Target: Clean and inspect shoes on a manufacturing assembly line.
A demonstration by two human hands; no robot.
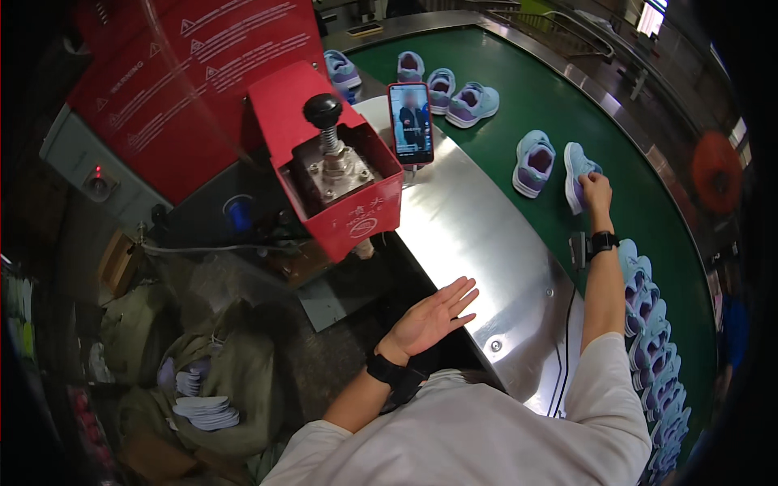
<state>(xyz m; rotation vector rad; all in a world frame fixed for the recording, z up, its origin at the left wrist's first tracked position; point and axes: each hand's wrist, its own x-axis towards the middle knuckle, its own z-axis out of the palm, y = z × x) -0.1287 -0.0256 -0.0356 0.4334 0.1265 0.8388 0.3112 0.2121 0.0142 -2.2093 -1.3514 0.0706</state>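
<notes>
My right hand (597, 191) reaches out over the green belt, its fingers closed on the heel end of a light blue and purple sneaker (576, 162). That shoe is tipped on its side, its white sole edge facing left. Left of it, a matching sneaker (532, 164) stands upright on the belt. Nearer my body, my left hand (431, 317) is held palm up with fingers spread and nothing in it, beside the shiny metal table (478, 235).
A red machine (219, 73) with a black-knobbed nozzle head (340, 170) stands at left. A phone (411, 123) is propped at the table's far end. More sneakers (472, 105) sit on the green belt (616, 150), with a long row (652, 340) at right. Insoles (207, 413) lie in an olive sack (251, 381).
</notes>
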